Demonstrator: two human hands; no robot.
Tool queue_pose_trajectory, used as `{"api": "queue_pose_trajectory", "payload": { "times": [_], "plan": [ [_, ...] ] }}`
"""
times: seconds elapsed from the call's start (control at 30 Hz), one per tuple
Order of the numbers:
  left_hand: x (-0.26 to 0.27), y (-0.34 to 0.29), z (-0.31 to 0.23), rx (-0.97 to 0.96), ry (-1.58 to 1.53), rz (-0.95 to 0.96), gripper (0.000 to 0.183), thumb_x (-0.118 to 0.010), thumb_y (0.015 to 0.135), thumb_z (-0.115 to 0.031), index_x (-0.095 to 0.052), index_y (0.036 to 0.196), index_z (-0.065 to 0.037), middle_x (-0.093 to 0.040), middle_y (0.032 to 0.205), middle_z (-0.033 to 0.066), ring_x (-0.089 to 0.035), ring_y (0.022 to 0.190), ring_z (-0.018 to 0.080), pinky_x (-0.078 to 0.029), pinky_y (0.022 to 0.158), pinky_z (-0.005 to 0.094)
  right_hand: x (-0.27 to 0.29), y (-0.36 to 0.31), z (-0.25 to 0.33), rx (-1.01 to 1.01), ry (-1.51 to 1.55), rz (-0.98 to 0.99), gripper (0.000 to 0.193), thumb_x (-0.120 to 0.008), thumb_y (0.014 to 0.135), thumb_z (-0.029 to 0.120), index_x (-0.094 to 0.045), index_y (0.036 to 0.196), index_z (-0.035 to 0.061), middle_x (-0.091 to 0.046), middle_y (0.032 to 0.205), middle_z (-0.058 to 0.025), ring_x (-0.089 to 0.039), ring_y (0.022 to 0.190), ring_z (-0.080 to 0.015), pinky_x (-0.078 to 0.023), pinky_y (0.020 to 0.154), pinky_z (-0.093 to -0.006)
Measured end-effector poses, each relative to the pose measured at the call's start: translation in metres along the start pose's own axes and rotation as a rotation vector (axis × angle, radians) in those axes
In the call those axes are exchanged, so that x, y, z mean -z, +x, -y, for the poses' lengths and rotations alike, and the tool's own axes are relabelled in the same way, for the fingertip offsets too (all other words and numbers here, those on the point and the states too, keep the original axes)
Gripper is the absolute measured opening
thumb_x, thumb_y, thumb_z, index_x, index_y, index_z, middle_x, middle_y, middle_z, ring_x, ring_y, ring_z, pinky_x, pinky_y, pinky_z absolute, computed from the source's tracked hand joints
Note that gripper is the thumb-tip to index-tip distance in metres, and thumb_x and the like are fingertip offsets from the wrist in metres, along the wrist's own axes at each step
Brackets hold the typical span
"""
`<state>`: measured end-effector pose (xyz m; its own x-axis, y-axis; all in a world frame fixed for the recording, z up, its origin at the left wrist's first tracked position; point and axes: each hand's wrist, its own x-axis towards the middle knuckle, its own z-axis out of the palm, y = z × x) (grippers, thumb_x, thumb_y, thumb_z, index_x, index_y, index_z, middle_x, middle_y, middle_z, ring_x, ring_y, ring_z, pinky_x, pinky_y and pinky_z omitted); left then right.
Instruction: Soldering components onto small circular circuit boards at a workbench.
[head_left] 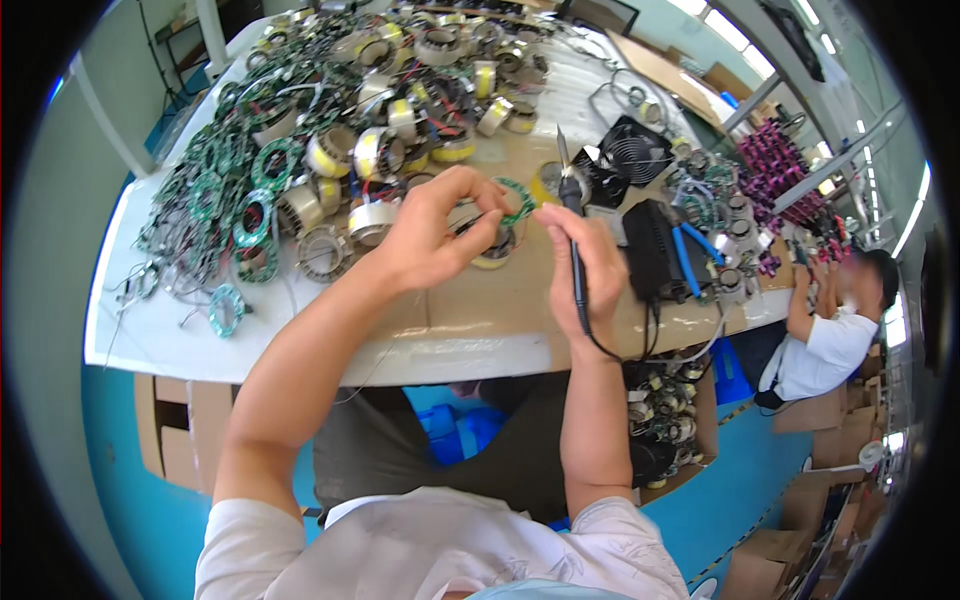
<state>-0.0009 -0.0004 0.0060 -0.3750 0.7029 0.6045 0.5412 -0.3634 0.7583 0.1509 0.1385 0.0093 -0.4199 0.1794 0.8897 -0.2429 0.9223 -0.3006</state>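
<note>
My left hand [440, 228] is closed, with thumb and fingertips pinching at the left edge of a green ring-shaped circuit board [518, 198]. A coil-wound metal ring [492, 258] sits just beneath that hand, partly hidden by it. In my right hand [592, 262] is a soldering iron [571, 190], its tip up and pointing away from me. The right thumb and a fingertip come close to the board's right edge; whether they touch it I cannot tell. The iron's dark cord runs down past the right wrist.
Piled wound rings [380, 152] and green ring boards [252, 218] cover the table's left and back. To the right are a black fan [636, 150], a black box [652, 245] and blue-handled pliers [686, 262]. A co-worker [835, 335] sits at far right; an open carton [665, 425] stands below.
</note>
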Motion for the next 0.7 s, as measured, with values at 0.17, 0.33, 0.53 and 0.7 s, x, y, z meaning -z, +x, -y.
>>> {"api": "queue_pose_trajectory", "payload": {
  "times": [0.17,0.33,0.53,0.7],
  "plan": [
    [-0.014,0.01,0.006,-0.065,0.005,-0.026,0.013,-0.069,0.085,-0.008,-0.062,0.093,-0.001,-0.068,0.093,0.0143,-0.067,0.093,0.0275,-0.052,0.085,0.0389,-0.001,0.012,0.022,-0.006,-0.006,0.043,0.034,-0.073,0.077,-0.009,-0.071,0.108,0.0068,-0.072,0.093,-0.009,-0.064,0.076,-0.0279,-0.049,0.068,-0.0371],
    [0.006,-0.006,0.014,-0.024,0.102,-0.005,0.013,-0.066,0.084,-0.002,-0.061,0.095,-0.001,-0.068,0.108,0.0164,-0.066,0.105,0.026,-0.05,0.094,0.0381,-0.031,0.003,0.006,0.069,0.062,0.057,0.034,-0.072,0.077,-0.011,-0.071,0.104,0.0086,-0.072,0.091,-0.0091,-0.063,0.072,-0.0271,-0.049,0.067,-0.0362],
    [-0.001,0.009,0.008,-0.081,0.027,-0.003,0.007,-0.064,0.089,0.0,-0.059,0.093,-0.002,-0.068,0.1,0.0116,-0.065,0.104,0.023,-0.05,0.093,0.0362,-0.009,0.014,-0.003,0.114,0.039,-0.007,0.033,-0.074,0.075,-0.007,-0.072,0.103,0.0103,-0.072,0.087,-0.0075,-0.062,0.069,-0.0253,-0.047,0.066,-0.0365],
    [-0.021,0.015,0.006,-0.063,-0.103,-0.017,0.01,-0.067,0.087,-0.004,-0.06,0.093,-0.001,-0.069,0.097,0.0125,-0.067,0.098,0.024,-0.052,0.089,0.035,0.022,-0.009,-0.011,-0.032,-0.01,-0.047,0.037,-0.072,0.084,-0.004,-0.067,0.12,0.0036,-0.075,0.096,-0.008,-0.064,0.071,-0.0175,-0.05,0.064,-0.0292]
  ]
}}
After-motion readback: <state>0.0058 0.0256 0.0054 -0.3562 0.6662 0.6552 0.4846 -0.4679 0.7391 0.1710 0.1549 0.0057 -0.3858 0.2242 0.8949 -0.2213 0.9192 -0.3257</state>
